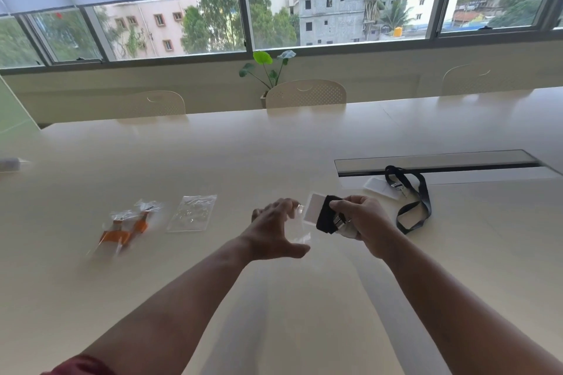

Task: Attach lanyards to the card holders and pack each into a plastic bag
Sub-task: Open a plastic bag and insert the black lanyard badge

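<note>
Above the table (274, 298), the right hand (364, 219) pinched the card (313, 207) with its bunched lanyard (327, 218), while the left hand (274, 231), fingers spread, held a bag (300, 230) open, apparently to receive them.

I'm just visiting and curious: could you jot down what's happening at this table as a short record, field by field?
Right hand: grips a card holder with a bundled black lanyard
Left hand: holds a clear plastic bag by the card holder
Packed already: two bags with orange lanyards, left side of table
Spare: empty clear bags, flat beside them
Waiting: another black lanyard with holder, on the right
Stage: card holder at the bag's mouth, not yet inside
</note>
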{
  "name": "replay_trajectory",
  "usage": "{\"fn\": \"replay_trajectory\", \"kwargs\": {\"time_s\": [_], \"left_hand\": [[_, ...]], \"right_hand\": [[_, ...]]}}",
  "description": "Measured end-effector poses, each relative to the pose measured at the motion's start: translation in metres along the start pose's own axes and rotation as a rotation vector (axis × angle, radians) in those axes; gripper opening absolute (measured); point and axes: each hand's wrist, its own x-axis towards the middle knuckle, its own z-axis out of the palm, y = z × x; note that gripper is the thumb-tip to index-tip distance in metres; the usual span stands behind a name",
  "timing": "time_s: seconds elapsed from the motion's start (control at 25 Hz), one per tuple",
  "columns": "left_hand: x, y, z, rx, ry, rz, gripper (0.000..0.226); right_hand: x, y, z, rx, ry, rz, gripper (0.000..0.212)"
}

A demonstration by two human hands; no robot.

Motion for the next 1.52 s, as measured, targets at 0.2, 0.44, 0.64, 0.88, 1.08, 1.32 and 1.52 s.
{"fn": "replay_trajectory", "kwargs": {"time_s": [0.2,0.44,0.64,0.88,1.08,1.32,1.52], "left_hand": [[0.005,-0.012,0.006,0.058,-0.013,0.051,0.089],[0.004,-0.012,0.007,0.076,-0.012,0.074,0.087],[-0.002,-0.010,0.007,0.130,-0.026,0.097,0.092],[-0.009,-0.006,0.010,0.164,-0.041,0.112,0.098],[-0.013,-0.003,0.010,0.153,-0.037,0.092,0.090],[-0.015,0.004,0.014,0.166,-0.041,0.101,0.086],[-0.015,0.006,0.013,0.191,-0.042,0.114,0.098]], "right_hand": [[0.001,-0.002,0.005,-0.150,-0.076,0.037,0.013],[0.000,-0.005,0.011,-0.231,-0.138,0.083,0.017],[-0.006,-0.003,0.019,-0.226,-0.172,0.101,0.028],[-0.009,-0.002,0.026,-0.188,-0.141,0.086,0.028],[-0.016,0.008,0.035,-0.192,-0.141,0.086,0.021],[-0.020,0.009,0.038,-0.220,-0.161,0.051,0.017],[-0.022,0.010,0.036,-0.140,-0.135,0.013,0.018]]}}
